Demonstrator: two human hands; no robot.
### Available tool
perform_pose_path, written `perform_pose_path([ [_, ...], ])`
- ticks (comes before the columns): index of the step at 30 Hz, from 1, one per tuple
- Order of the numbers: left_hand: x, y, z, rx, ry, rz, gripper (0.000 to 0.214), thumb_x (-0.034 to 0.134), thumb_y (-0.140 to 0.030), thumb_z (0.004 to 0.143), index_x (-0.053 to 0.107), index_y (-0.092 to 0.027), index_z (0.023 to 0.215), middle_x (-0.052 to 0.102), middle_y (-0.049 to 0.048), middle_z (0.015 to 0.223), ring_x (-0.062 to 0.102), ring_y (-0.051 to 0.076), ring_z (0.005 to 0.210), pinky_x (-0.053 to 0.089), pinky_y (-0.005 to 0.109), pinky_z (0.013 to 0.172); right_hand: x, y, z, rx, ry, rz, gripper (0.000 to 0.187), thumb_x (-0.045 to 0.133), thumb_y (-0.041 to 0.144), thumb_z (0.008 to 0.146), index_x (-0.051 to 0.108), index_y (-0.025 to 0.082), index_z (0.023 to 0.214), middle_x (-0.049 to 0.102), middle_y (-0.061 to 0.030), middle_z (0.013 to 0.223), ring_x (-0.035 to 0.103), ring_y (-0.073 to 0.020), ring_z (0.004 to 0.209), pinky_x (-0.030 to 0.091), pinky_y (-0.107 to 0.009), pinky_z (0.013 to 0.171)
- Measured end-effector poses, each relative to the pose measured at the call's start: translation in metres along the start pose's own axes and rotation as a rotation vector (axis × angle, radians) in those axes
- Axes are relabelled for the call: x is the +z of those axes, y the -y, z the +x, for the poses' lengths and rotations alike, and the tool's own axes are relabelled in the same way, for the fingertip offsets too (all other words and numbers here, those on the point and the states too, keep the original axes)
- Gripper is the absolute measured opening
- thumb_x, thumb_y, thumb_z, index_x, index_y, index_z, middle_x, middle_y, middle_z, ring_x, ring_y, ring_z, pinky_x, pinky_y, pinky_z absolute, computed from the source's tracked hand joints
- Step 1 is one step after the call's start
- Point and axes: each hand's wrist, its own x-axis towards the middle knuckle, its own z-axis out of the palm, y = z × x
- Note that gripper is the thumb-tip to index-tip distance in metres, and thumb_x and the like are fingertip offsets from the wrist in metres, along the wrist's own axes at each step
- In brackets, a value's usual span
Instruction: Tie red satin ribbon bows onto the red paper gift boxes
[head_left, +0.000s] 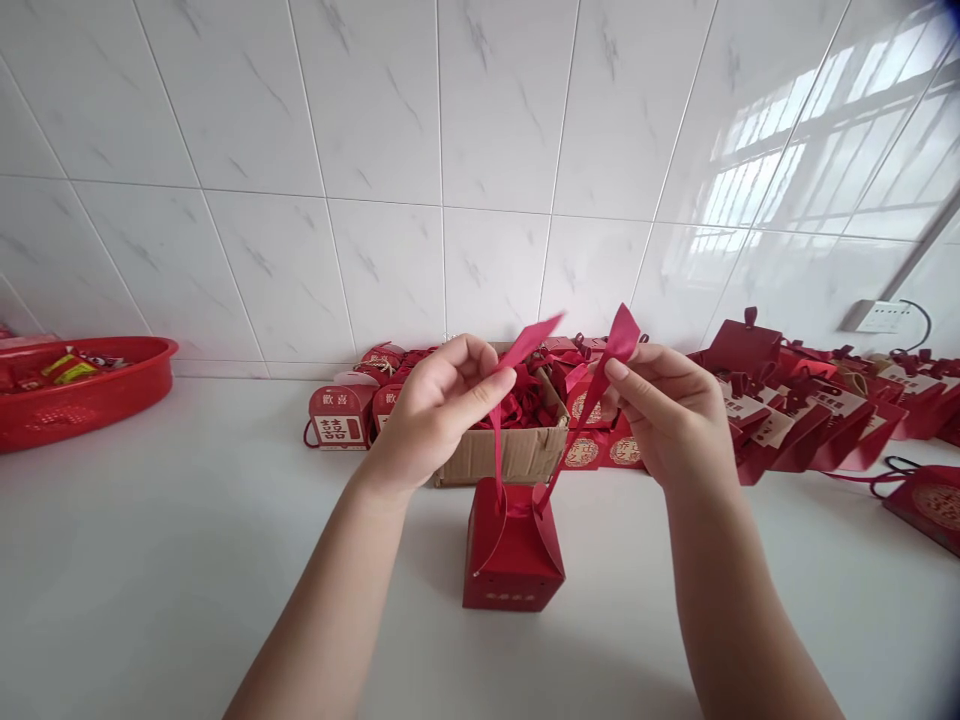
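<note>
A small red gift box (512, 560) stands upright on the white counter (187, 560) in front of me. Two ends of a red ribbon rise from its top. My left hand (439, 405) pinches the left ribbon end (525, 345) between thumb and fingers. My right hand (667, 410) pinches the right ribbon end (619, 340) the same way. Both ends are pulled up and slightly apart above the box.
A cardboard box (517, 450) holding red ribbons sits behind the gift box. Several finished red boxes (341, 415) and red gift bags (810, 415) line the tiled wall. A red plastic basket (75, 400) with packets stands at the far left.
</note>
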Motion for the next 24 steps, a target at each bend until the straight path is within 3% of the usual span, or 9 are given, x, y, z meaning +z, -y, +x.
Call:
perform_pose_path([
  [6, 0.002, 0.004, 0.003, 0.018, -0.031, -0.013, 0.015, 0.055, -0.032, 0.088, 0.053, -0.019, 0.081, 0.055, -0.0019, 0.073, 0.044, 0.006, 0.057, 0.037, 0.02, 0.053, -0.002, 0.001, -0.002, -0.03, -0.039, -0.021, 0.008, 0.071, 0.017, 0.076, 0.071, 0.024, 0.079, 0.061, 0.005, 0.063, 0.055, -0.0058, 0.05, 0.047, -0.019, 0.048],
  [13, 0.006, 0.007, 0.003, 0.106, -0.202, 0.045, 0.012, 0.064, -0.031, 0.082, 0.058, -0.021, 0.083, 0.054, -0.0039, 0.067, 0.05, 0.006, 0.056, 0.041, 0.019, 0.052, -0.002, 0.002, -0.004, -0.026, -0.077, -0.066, 0.005, 0.072, 0.021, 0.075, 0.071, 0.025, 0.078, 0.061, 0.0052, 0.058, 0.053, -0.0065, 0.048, 0.047, -0.02, 0.047],
  [24, 0.011, 0.002, 0.0, 0.229, -0.384, 0.173, 0.013, 0.069, -0.029, 0.076, 0.062, -0.019, 0.082, 0.066, 0.002, 0.08, 0.06, 0.012, 0.069, 0.047, 0.021, 0.055, 0.001, 0.005, -0.003, -0.083, -0.091, -0.108, 0.003, 0.072, 0.024, 0.076, 0.07, 0.025, 0.077, 0.056, 0.0044, 0.056, 0.049, -0.0073, 0.048, 0.043, -0.021, 0.046],
])
